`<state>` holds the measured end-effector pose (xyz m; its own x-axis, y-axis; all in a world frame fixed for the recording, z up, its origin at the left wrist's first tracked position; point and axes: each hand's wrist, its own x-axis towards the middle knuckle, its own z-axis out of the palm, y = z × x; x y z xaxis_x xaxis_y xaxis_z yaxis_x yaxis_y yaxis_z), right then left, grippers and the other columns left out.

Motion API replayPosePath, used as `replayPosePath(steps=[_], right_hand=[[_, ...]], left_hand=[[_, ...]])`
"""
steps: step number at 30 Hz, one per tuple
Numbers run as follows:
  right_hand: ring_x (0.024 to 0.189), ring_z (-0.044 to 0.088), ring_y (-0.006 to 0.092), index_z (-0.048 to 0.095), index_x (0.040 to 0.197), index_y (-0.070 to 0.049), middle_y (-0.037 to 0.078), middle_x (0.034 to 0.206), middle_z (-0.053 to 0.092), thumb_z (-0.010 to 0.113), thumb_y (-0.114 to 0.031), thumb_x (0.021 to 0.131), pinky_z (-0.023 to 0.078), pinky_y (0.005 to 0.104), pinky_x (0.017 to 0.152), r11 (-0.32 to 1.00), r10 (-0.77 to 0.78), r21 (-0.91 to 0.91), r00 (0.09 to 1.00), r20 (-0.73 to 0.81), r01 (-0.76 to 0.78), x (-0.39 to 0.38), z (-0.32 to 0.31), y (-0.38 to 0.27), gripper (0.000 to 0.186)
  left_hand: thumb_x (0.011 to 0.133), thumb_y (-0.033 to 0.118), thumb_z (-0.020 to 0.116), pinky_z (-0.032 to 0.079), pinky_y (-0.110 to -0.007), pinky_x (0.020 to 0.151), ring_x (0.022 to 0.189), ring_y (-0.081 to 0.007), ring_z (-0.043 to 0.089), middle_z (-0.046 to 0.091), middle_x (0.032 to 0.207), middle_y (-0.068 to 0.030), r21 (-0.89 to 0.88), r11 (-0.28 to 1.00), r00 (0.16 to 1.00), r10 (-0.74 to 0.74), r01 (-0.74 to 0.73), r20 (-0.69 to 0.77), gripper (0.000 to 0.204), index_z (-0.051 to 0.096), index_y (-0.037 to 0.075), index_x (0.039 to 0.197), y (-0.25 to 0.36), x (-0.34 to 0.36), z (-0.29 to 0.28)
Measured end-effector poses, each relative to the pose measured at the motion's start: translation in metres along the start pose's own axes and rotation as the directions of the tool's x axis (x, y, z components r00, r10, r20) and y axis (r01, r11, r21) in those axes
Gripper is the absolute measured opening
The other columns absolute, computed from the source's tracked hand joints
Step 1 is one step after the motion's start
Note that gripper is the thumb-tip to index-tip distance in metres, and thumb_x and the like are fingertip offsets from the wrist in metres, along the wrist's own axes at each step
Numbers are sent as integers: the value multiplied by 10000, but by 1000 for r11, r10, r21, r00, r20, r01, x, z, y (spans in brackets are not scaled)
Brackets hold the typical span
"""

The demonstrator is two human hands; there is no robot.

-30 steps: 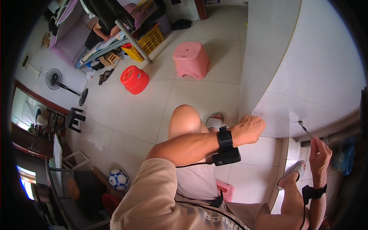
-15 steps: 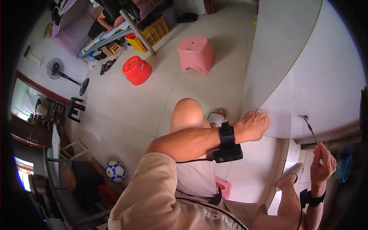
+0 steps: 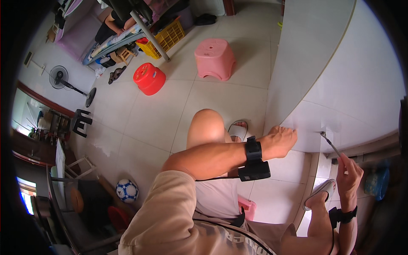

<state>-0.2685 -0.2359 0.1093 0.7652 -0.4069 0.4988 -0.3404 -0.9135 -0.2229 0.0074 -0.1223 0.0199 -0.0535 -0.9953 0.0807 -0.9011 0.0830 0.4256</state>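
The thin tool (image 3: 333,147) is out to the person's right, pinched near its lower end between the fingers of the right hand (image 3: 350,174), its small head up beside the glossy pale wall panel (image 3: 344,80); whether the head touches the panel I cannot tell. Gripping it so far down seems to leave most of the shaft free, giving the head reach and keeping the knuckles off the panel. The shaft looks slim, straight and metallic, the head short and set across it. The left hand (image 3: 278,142) is beside the panel's corner with its fingers curled inward, and their tips are hidden, so whether they pinch anything cannot be told. That forearm lies across the bent knee (image 3: 208,123), probably for support (a black strap (image 3: 253,151) with a boxy black device (image 3: 255,171) rides on its wrist). Beneath the person shows a bit of pink plastic (image 3: 247,207), perhaps a seat. Smooth pale tiles (image 3: 157,131) carry a squat, rounded red stool (image 3: 149,79) and a pink stool (image 3: 215,59) with splayed legs and an arched skirt, both moulded plastic, while a blue-and-white ball (image 3: 127,191) sits by dark furniture (image 3: 91,208).
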Motion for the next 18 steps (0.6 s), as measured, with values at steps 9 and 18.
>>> replayPosePath(steps=[9, 18], right_hand=[[619, 700, 285, 718, 994, 13, 160, 770, 721, 767, 40, 849, 537, 328, 569, 997, -71, -9, 995, -70, 70, 4, -2, -18, 156], [590, 676, 261, 702, 1054, 10, 138, 711, 677, 778, 7, 868, 520, 308, 539, 984, -176, -22, 984, -27, 176, 8, 3, -30, 201]], left_hand=[[637, -95, 658, 534, -455, 604, 672, -395, 694, 646, 697, -242, 52, 998, 998, 30, -33, 63, 212, 595, -91, 839, 4, 5, 3], [639, -95, 656, 544, -432, 579, 670, -371, 705, 642, 680, -245, 78, 996, 995, 30, -37, 91, 207, 589, -114, 834, 6, -1, -6]])
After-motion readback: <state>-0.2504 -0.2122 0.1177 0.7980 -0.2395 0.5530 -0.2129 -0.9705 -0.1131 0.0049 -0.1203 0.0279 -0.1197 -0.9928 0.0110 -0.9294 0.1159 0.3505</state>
